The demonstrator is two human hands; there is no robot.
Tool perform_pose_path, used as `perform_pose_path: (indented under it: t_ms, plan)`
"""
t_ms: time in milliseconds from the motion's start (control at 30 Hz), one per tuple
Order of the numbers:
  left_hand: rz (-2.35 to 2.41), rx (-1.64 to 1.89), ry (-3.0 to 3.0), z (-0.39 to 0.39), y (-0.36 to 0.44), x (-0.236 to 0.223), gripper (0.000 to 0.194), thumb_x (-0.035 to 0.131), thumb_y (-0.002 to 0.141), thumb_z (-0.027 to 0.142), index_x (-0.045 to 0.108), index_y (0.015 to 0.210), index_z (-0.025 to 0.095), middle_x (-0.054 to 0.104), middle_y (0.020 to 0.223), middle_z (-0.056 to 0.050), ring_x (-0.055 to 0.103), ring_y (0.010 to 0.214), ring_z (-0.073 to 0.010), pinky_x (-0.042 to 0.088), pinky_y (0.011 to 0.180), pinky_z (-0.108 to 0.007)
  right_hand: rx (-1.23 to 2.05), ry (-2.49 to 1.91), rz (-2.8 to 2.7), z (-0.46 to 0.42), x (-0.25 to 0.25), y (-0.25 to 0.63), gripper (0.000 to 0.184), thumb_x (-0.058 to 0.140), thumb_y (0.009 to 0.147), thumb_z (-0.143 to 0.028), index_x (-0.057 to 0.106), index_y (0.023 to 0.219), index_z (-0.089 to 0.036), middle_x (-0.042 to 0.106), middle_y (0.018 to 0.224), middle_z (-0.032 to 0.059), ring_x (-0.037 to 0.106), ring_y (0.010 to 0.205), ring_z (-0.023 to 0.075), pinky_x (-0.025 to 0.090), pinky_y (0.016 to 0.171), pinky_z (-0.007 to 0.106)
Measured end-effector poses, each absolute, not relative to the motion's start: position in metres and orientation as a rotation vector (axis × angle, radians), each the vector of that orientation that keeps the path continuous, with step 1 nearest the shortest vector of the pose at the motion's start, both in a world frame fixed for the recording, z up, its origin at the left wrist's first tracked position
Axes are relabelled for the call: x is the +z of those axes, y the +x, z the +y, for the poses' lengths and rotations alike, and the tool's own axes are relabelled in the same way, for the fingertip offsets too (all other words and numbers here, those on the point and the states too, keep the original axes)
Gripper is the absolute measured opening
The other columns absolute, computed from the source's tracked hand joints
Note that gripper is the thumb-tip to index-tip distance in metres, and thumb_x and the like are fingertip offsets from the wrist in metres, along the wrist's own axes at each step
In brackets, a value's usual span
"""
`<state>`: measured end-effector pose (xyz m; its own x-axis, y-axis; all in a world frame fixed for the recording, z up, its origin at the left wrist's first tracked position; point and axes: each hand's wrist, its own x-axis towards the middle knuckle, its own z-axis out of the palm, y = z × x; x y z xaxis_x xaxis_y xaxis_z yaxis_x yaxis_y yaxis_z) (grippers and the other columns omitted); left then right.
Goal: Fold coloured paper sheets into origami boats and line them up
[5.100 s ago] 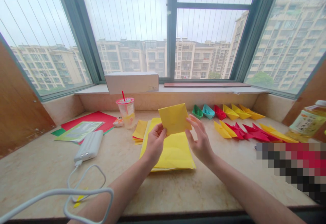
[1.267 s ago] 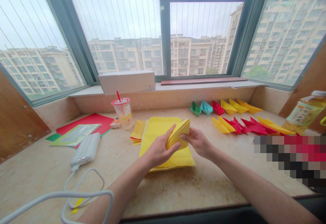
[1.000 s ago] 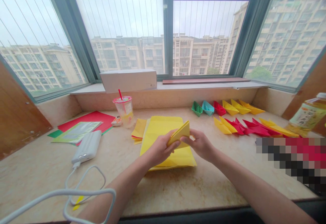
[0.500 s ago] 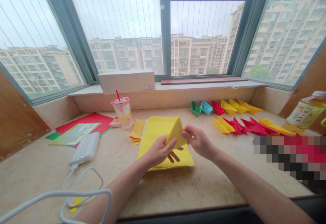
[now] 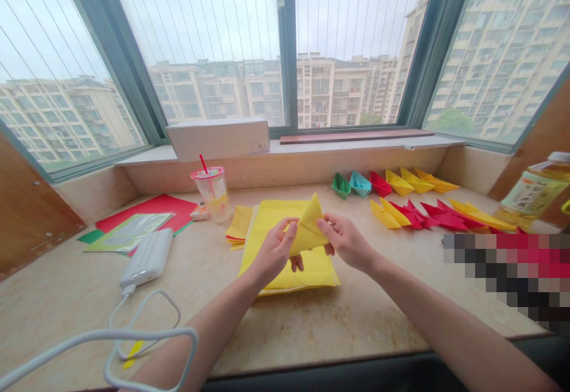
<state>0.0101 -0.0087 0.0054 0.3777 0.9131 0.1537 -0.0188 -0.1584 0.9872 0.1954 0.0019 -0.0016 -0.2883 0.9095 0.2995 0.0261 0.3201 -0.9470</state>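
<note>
A folded triangle of yellow paper [image 5: 313, 227] is held up between both hands, its point upward. My left hand [image 5: 281, 245] pinches its left side, thumb on the near face and some fingers showing below. My right hand [image 5: 345, 239] grips the right side with thumb in front and fingertips behind. Under the hands lies a stack of yellow paper sheets [image 5: 271, 208] on the counter. Beside its left edge is a smaller pile of orange-yellow and red paper [image 5: 239, 223].
At the back right stand several folded paper boats [image 5: 399, 183], with more folded red and yellow pieces [image 5: 445, 215] in front. A drink bottle [image 5: 534, 190] is at far right. Leftward are a lidded cup [image 5: 212, 196], a power bank [image 5: 148, 256], its white cable [image 5: 89, 340] and red sheets [image 5: 154, 208].
The left fingers have shifted up to the triangle's left side, and the right hand has closed around its right corner. The triangle has turned to face me more squarely, and the view has tilted slightly.
</note>
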Motion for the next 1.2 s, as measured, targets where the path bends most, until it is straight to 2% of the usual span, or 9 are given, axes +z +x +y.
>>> perform_pose_path:
  t_ms: [167,267,433,600,667,733,833,1033,1200]
  plan:
    - [0.778,1.071,1.598,-0.012,0.007,0.003,0.07,0.064,0.087,0.044,0.034,0.146,0.02,0.067,0.086,-0.005,0.065,0.052,-0.0121,0.051,0.044,-0.021,1.1,-0.935,-1.51,0.01,0.001,0.202,0.042,0.051,0.09,-0.058,0.055,0.077,-0.017,0.051,0.045,-0.0053,0.043,0.036,0.0084,0.032,0.036,0.02]
    - [0.815,1.075,1.654,-0.013,0.008,-0.001,0.069,0.062,0.089,0.04,0.035,0.149,0.019,0.068,0.08,-0.004,0.064,0.052,-0.0115,0.052,0.047,-0.023,1.13,-0.929,-1.496,0.013,-0.001,0.205,0.044,0.051,0.089,-0.06,0.055,0.076,-0.018,0.049,0.044,-0.006,0.043,0.036,0.0086,0.033,0.037,0.02]
    - [0.86,1.063,1.683,-0.011,0.007,-0.001,0.064,0.055,0.091,0.035,0.033,0.15,0.024,0.07,0.102,-0.01,0.065,0.053,-0.0107,0.05,0.046,-0.021,1.104,-0.902,-1.514,0.013,-0.004,0.202,0.044,0.051,0.089,-0.06,0.055,0.079,-0.018,0.053,0.048,-0.0048,0.046,0.038,0.009,0.035,0.037,0.02]
    - [0.99,1.108,1.734,-0.01,0.005,0.003,0.055,0.048,0.089,0.022,0.045,0.145,0.022,0.07,0.092,-0.006,0.065,0.055,-0.0116,0.049,0.046,-0.021,1.012,-0.904,-1.551,0.008,-0.004,0.198,0.043,0.051,0.09,-0.06,0.055,0.085,-0.018,0.059,0.058,-0.002,0.051,0.042,0.0104,0.036,0.038,0.021]
    - [1.032,1.143,1.843,-0.01,0.005,0.004,0.054,0.048,0.088,0.019,0.049,0.141,0.02,0.07,0.101,-0.008,0.067,0.067,-0.0143,0.053,0.055,-0.024,0.953,-0.913,-1.555,0.006,-0.003,0.198,0.041,0.051,0.09,-0.059,0.054,0.083,-0.019,0.057,0.057,-0.0029,0.051,0.043,0.0106,0.036,0.039,0.021]
    - [1.007,1.195,2.007,-0.011,0.004,0.006,0.053,0.054,0.085,0.019,0.052,0.139,0.02,0.066,0.118,-0.011,0.067,0.092,-0.0204,0.056,0.074,-0.03,0.896,-0.924,-1.565,0.005,-0.002,0.2,0.039,0.052,0.09,-0.058,0.054,0.081,-0.019,0.055,0.056,-0.0038,0.051,0.044,0.0109,0.036,0.041,0.021]
    - [0.934,1.24,2.132,-0.012,0.004,0.008,0.052,0.062,0.084,0.024,0.054,0.136,0.02,0.058,0.131,-0.013,0.055,0.119,-0.0264,0.049,0.097,-0.037,0.818,-0.956,-1.599,0.005,-0.003,0.204,0.039,0.05,0.092,-0.057,0.054,0.081,-0.02,0.056,0.055,-0.003,0.054,0.046,0.0125,0.038,0.043,0.022]
    - [1.131,1.417,2.046,-0.006,0.005,0.006,0.021,0.067,0.084,0.033,0.069,0.099,0.019,0.063,0.1,-0.008,0.06,0.094,-0.021,0.05,0.078,-0.031,0.644,-1.016,-1.841,-0.003,-0.01,0.199,0.036,0.051,0.093,-0.054,0.053,0.08,-0.021,0.064,0.058,-0.0002,0.061,0.051,0.0154,0.043,0.051,0.025]
    - [1.139,1.386,1.935,-0.002,0.002,0.004,0.021,0.071,0.081,0.037,0.068,0.09,0.018,0.062,0.083,-0.003,0.057,0.076,-0.0169,0.044,0.068,-0.028,0.804,-0.895,-1.815,-0.005,-0.015,0.195,0.041,0.045,0.094,-0.06,0.048,0.079,-0.021,0.064,0.063,0.0007,0.061,0.052,0.0145,0.042,0.049,0.024]
